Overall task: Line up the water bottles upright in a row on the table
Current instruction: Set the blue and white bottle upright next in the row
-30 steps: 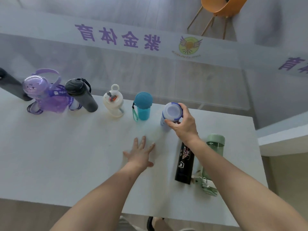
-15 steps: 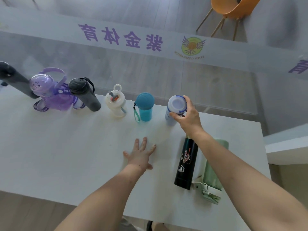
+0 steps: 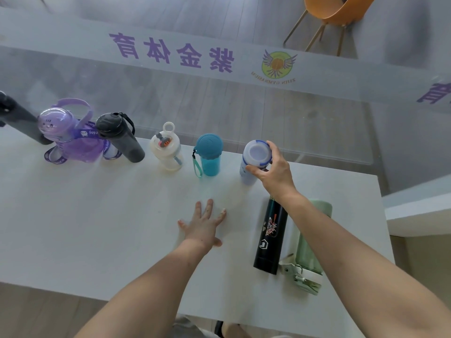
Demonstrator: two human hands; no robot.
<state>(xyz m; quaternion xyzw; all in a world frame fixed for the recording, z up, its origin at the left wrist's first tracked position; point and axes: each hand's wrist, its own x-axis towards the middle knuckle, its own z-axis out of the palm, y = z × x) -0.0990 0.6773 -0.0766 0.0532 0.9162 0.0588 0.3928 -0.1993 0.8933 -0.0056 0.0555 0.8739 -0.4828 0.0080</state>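
Several bottles stand upright in a row along the far edge of the white table (image 3: 97,228): a dark grey bottle (image 3: 19,118), a purple bottle (image 3: 73,140), a black bottle (image 3: 122,137), a cream bottle (image 3: 167,152) and a teal bottle (image 3: 209,154). My right hand (image 3: 273,170) grips the white bottle with a blue-rimmed lid (image 3: 255,159) at the row's right end, upright on the table. My left hand (image 3: 205,225) rests flat on the table, fingers spread. A black flask (image 3: 269,237) and a pale green bottle (image 3: 310,250) lie on their sides under my right forearm.
A glass wall with purple lettering (image 3: 170,53) runs right behind the table's far edge. An orange chair (image 3: 334,11) stands beyond it. The table's right edge (image 3: 383,215) lies close to the lying bottles.
My right hand has carried the white bottle a little further back, towards the far edge and into line with the row. My left hand has stayed flat.
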